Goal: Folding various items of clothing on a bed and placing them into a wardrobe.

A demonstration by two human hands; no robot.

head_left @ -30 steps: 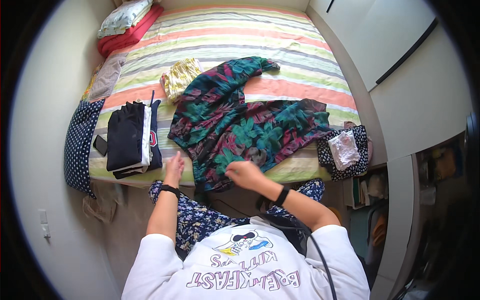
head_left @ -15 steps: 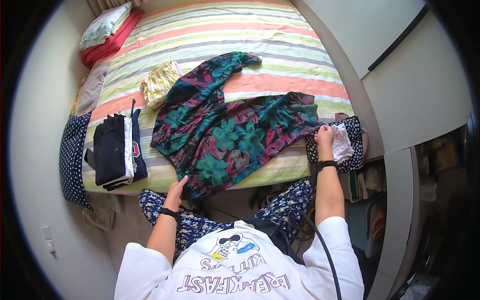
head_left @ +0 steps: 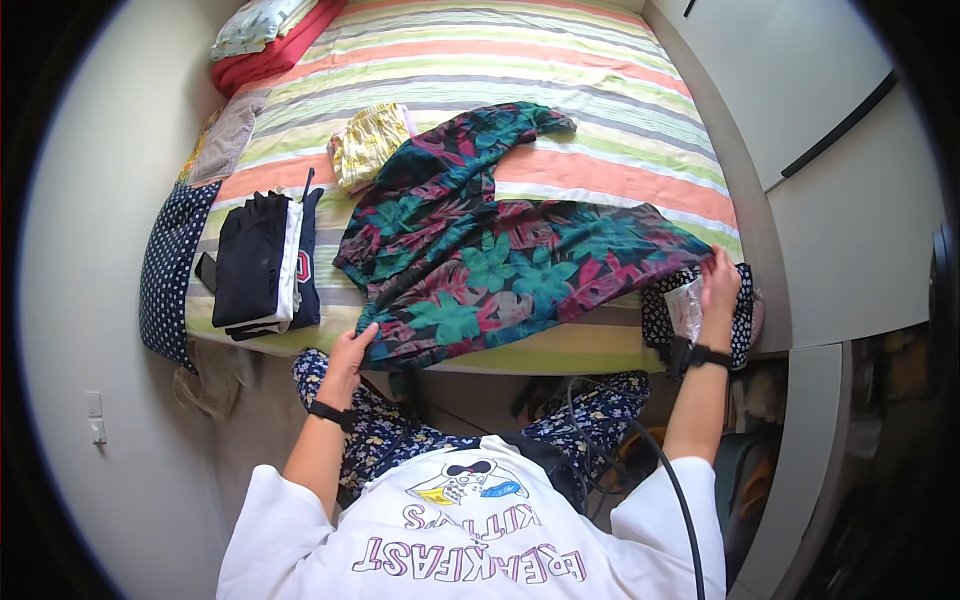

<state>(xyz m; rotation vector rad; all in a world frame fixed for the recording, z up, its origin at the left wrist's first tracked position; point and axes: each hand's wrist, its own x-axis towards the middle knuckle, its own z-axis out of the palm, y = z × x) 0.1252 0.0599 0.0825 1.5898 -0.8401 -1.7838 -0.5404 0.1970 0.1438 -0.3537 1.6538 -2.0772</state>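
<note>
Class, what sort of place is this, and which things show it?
Most likely a bedroom: there is a wide, multicolour-striped, cloth-covered bed, folded soft red bedding at its far left, and pale, flat-panelled, wardrobe-like cupboards along the right.

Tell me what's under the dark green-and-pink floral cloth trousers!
The striped multicoloured bedsheet shows around the trousers and between their legs; whatever they cover can't be seen.
</note>
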